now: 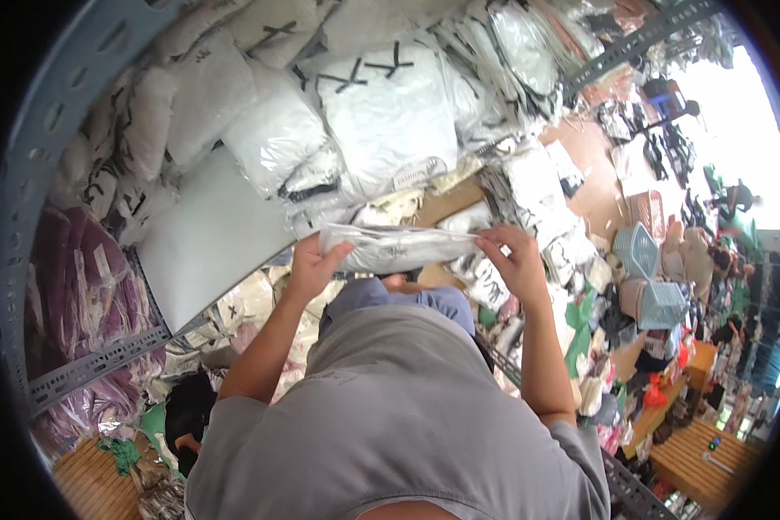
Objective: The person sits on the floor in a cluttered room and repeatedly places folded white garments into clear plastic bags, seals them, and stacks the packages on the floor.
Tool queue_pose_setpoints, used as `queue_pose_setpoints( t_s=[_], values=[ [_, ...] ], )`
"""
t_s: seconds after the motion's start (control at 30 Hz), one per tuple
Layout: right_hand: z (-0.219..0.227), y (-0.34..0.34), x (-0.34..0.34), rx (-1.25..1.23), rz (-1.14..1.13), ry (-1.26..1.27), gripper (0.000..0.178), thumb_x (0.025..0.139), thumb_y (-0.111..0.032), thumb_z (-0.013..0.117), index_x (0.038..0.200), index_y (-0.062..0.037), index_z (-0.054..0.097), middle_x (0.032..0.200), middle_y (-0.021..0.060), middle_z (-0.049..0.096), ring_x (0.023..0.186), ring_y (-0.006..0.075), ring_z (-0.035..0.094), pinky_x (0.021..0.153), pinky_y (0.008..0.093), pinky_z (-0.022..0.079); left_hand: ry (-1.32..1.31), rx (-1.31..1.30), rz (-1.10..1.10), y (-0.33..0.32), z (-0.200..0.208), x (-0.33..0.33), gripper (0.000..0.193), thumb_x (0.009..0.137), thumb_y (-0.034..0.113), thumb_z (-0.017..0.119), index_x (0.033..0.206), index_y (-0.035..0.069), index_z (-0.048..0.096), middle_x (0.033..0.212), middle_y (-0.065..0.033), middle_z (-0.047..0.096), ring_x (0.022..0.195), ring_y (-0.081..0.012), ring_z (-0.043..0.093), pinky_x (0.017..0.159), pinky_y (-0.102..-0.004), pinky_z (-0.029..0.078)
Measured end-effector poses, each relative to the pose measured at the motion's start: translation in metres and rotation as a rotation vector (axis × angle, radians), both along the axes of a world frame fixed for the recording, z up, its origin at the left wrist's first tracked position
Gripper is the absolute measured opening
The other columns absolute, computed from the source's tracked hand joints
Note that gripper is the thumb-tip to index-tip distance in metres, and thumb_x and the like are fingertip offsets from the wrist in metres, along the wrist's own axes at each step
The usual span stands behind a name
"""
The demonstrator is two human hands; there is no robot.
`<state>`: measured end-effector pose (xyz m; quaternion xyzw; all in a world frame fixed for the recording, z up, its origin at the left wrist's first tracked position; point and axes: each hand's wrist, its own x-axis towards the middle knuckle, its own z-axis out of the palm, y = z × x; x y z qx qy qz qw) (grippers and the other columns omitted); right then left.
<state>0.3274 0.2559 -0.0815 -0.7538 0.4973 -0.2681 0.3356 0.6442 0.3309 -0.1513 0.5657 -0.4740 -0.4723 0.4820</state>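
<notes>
"What crowds the space around the person?"

"Mostly bagged goods. Straight ahead, a heap of white bundles [390, 117] in clear plastic is piled up, several with crossed black strips on the front. At the far left, purple bundles [78, 286] show above and below a perforated metal bar [95, 368]."

"Any surface in sight under all that?"

"A pale grey shelf board [217, 234], on the left between the white bundles and that bar."

"And to the right?"

"Looser clutter: a green cloth [578, 334], then light-blue baskets [663, 305] with a pink basket [646, 212] near them. A slatted wooden surface [706, 459] sits in the lower corner."

"What stands closest in the way?"

"The nearest white bundles, together with a flat brown piece [451, 204], perhaps cardboard. They show just beyond the thing being held."

"Which is?"

"A long white packet [399, 250] in clear plastic with a small dark print. It stretches crosswise in front of the torso, between the left hand [319, 264] and the right hand [510, 260]."

"How do the two hold it?"

"The left has its left end, thumb laid over the near face. The right pinches the upper right corner between thumb and fingers. The hands are well apart, one at each end."
</notes>
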Motion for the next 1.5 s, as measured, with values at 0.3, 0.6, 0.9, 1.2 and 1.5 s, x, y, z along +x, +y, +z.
queue_pose_setpoints(
  t_s=[0.3,0.6,0.9,1.2,1.5],
  values=[
    [0.0,-0.009,-0.006,0.04,-0.066,0.072,0.014,0.086,-0.01,0.065,0.095,0.001,0.065,0.088,0.0112,0.068,0.073,0.0195,0.062,0.068,0.0297,0.049,0.059,-0.03,-0.031,-0.011,-0.007,0.002,0.015,0.089,0.01,0.064,0.097,-0.002,0.067,0.083,-0.004,0.068,0.073,-0.0074,0.058,0.067,-0.0246,0.047],
    [0.0,-0.019,-0.03,-0.077,-0.088,0.05,0.011,0.085,-0.009,0.065,0.091,0.0,0.065,0.085,0.0133,0.065,0.074,0.029,0.062,0.067,0.0349,0.049,-0.068,-0.11,0.05,-0.025,0.004,-0.014,0.016,0.088,0.007,0.064,0.1,-0.003,0.067,0.089,-0.0059,0.069,0.08,-0.0091,0.06,0.074,-0.0255,0.048],
    [-0.001,-0.071,-0.054,-0.079,0.051,-0.031,0.013,0.085,-0.015,0.064,0.09,-0.0027,0.064,0.083,0.0133,0.064,0.077,0.0324,0.062,0.068,0.0388,0.049,-0.145,0.026,0.179,-0.03,0.018,-0.033,0.017,0.088,0.009,0.065,0.101,-0.001,0.068,0.092,-0.0039,0.069,0.083,-0.0102,0.061,0.076,-0.0256,0.048],
    [-0.034,-0.139,-0.083,0.098,0.091,-0.337,0.036,0.079,-0.018,0.074,0.11,-0.0043,0.062,0.093,0.0079,0.065,0.076,0.0172,0.058,0.07,0.0298,0.047,-0.109,0.052,0.353,-0.053,0.054,-0.087,0.017,0.09,0.014,0.064,0.1,0.0,0.068,0.09,-0.0011,0.068,0.08,-0.0073,0.058,0.073,-0.0246,0.046],
    [-0.097,-0.154,-0.055,0.427,0.608,-0.413,0.079,0.065,-0.023,0.086,0.13,-0.001,0.049,0.123,0.0128,0.058,0.105,0.0168,0.059,0.091,0.0304,0.046,0.217,-0.092,0.563,-0.037,0.074,-0.128,0.029,0.093,0.012,0.06,0.119,0.0,0.058,0.113,-0.0052,0.065,0.101,-0.0131,0.06,0.089,-0.0292,0.046]
  ],
)
